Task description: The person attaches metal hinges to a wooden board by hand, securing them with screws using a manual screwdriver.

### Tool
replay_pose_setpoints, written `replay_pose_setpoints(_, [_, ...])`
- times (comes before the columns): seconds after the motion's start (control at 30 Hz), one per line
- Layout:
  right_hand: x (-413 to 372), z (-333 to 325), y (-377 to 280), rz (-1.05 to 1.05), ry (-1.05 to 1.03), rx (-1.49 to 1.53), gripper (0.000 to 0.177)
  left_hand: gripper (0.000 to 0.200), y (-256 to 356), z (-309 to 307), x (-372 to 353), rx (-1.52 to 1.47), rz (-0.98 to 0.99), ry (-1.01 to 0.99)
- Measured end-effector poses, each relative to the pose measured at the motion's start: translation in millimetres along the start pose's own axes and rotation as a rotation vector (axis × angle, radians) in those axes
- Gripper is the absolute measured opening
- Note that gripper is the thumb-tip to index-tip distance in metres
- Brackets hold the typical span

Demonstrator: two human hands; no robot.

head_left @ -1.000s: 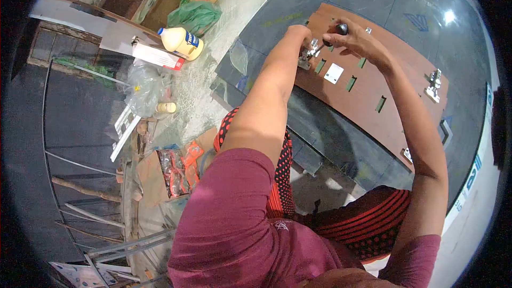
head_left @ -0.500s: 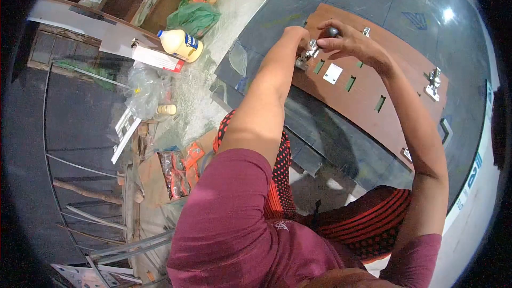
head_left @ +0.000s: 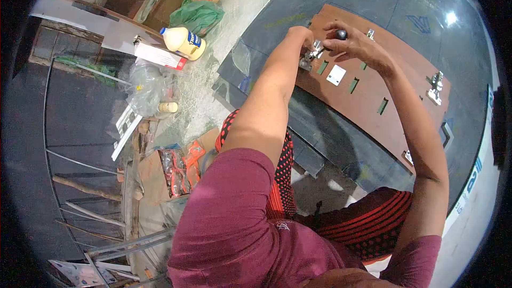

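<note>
A brown panel (head_left: 368,101) lies on the dark sheet, with metal cabinet hinges on it. My left hand (head_left: 303,37) is closed at the panel's left end, its fingers on a hinge (head_left: 317,49); the fingertips are partly hidden. My right hand (head_left: 354,48) curls just above that hinge around a screwdriver, of which only the dark rounded handle end (head_left: 341,34) shows. Beside the hands is a small white plate (head_left: 335,74) on the panel, among several green-lined slots (head_left: 353,86). Another hinge (head_left: 436,88) sits toward the right end.
The dark printed sheet (head_left: 277,26) extends behind the panel. A jug with a blue cap (head_left: 183,42), a green plastic bag (head_left: 197,17) and a clear bag (head_left: 145,88) are on the floor at left. Orange-and-clear packets (head_left: 178,170) lie near my left knee. Metal frames (head_left: 128,248) stand lower left.
The whole view has shifted slightly, so things appear a little farther right. Both hands stay at the same hinge, with only slight finger movement.
</note>
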State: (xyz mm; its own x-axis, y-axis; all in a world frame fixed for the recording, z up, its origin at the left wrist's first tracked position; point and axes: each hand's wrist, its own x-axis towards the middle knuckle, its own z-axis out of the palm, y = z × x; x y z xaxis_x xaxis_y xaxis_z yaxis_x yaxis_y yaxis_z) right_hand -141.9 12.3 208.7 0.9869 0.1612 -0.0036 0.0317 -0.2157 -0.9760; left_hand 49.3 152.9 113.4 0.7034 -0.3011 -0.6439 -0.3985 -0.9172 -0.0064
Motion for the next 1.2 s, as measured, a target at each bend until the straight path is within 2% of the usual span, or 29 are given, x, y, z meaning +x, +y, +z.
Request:
replay_pose_setpoints(0.07, [2.7,2.4,3.6,-0.03,-0.175,0.134,0.046,0.044,5.5,-1.8,-9.4,0.01,-0.013,-0.007])
replay_pose_setpoints(0.1, [3.3,3.6,4.8,-0.031,-0.177,0.134,0.046,0.043,6.4,-1.8,-8.5,0.024,-0.025,-0.013])
replay_pose_setpoints(0.2, [8.1,2.3,10.2,-0.094,-0.087,0.147,0.045,0.042,8.8,-4.5,-7.1,0.112,-0.001,-0.027])
replay_pose_setpoints(0.37, [8.8,-3.7,4.2,0.041,0.178,-0.187,0.046,0.042,7.9,-2.7,-6.4,0.05,-0.041,-0.063])
replay_pose_setpoints(0.5, [3.6,1.1,7.3,0.015,0.049,-0.072,0.047,0.044,8.9,-3.0,-4.3,0.096,-0.065,-0.087])
replay_pose_setpoints(0.57, [1.6,5.1,5.4,-0.096,-0.073,0.039,0.046,0.044,12.3,-5.7,-11.5,0.079,-0.078,-0.083])
replay_pose_setpoints(0.7, [12.8,3.0,11.8,-0.128,-0.059,0.041,0.049,0.045,5.4,-1.3,12.2,0.081,-0.03,-0.122])
replay_pose_setpoints(0.77, [21.7,-1.4,16.0,0.016,0.134,-0.232,0.047,0.045,4.3,2.6,17.4,0.092,-0.039,-0.075])
replay_pose_setpoints(0.87, [20.8,4.1,14.2,0.051,0.198,-0.293,0.051,0.045,6.2,1.3,8.9,0.096,-0.053,-0.043])
replay_pose_setpoints(0.9, [18.5,7.1,13.1,0.052,0.198,-0.292,0.051,0.045,7.1,-0.8,3.7,0.088,-0.059,-0.057])
replay_pose_setpoints(0.97, [12.7,12.3,11.1,-0.11,0.138,-0.235,0.047,0.045,10.7,-4.2,-15.9,0.068,-0.053,-0.028])
replay_pose_setpoints(1.07, [18.1,11.7,8.2,-0.103,0.011,-0.262,0.044,0.043,7.9,-4.9,-18.6,0.028,-0.017,-0.03])
replay_pose_setpoints(1.13, [23.9,10.1,15.2,-0.073,0.064,-0.265,0.044,0.041,2.8,-2.4,-6.6,0.01,0.016,-0.065])
replay_pose_setpoints(1.2, [24.8,5.4,19.5,-0.035,0.125,-0.27,0.043,0.036,1.0,4.5,10.7,0.103,0.057,-0.011])
